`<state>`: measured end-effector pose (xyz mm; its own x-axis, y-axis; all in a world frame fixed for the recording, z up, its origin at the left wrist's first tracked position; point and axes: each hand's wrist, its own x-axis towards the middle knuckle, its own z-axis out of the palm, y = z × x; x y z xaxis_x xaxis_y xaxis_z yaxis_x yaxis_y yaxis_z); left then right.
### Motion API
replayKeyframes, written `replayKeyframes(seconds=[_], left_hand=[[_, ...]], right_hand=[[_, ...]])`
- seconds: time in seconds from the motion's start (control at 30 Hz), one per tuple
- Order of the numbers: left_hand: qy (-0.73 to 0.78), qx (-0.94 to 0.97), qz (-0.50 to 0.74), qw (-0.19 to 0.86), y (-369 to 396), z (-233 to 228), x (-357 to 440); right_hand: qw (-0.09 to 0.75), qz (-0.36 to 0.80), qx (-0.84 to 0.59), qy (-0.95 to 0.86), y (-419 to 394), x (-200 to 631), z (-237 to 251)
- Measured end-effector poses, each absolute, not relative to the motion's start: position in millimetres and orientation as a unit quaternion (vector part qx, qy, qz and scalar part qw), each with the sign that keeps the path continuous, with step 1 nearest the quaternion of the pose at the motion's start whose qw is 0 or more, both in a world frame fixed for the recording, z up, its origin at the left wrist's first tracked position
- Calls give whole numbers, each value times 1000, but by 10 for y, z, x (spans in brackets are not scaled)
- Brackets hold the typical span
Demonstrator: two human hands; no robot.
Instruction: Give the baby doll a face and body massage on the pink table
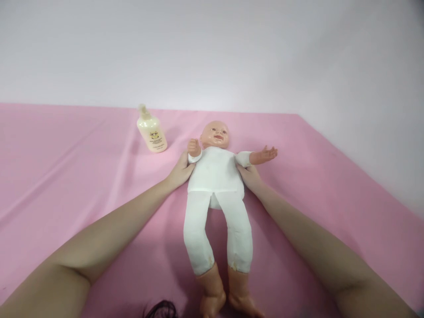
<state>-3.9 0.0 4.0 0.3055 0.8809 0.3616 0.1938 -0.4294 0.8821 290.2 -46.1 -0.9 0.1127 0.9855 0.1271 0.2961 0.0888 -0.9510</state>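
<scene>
A baby doll (216,172) with a white cloth body lies face up, its head towards the far edge and its feet close to me. My left hand (181,170) grips its side under the arm on the left. On the opposite side my right hand (249,176) holds the torso below the doll's outstretched arm. Both sets of fingers are mostly hidden behind the doll. Left of the doll's head stands a pale yellow pump bottle (152,132) with a dark printed label, apart from my hands.
Pink cloth (82,176) with a few creases covers the table under the doll and bottle. A white wall (212,53) rises beyond the far edge. Some dark hair (162,309) shows at the bottom edge.
</scene>
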Motion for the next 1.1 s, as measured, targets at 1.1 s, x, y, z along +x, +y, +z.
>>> replayKeyframes(seconds=[1.1], left_hand=[[372, 706, 464, 386, -11, 29, -30]], right_hand=[[472, 353, -574, -567, -507, 2879, 54]])
